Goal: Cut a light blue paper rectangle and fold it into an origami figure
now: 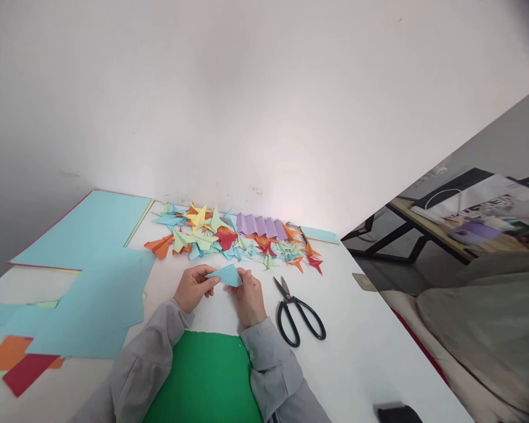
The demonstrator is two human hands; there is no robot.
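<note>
A small piece of folded light-blue paper (228,274) is held between my two hands, just above the white table. My left hand (196,286) pinches its pointed left end between thumb and fingers. At the wider right end, my right hand (249,296) grips the paper's edge, with some of its fingers hidden behind. Scissors with black handles (296,311) lie on the table to the right of my right hand, blades slightly apart. Beyond my hands spreads a pile of small folded paper planes (205,241) in several colours.
A pleated purple paper (261,226) stands at the back by the wall. Large light-blue sheets (101,299) cover the left side, with orange and red pieces (30,373) near them. Green paper (207,376) lies beneath my forearms. A black object (398,414) sits at the front right.
</note>
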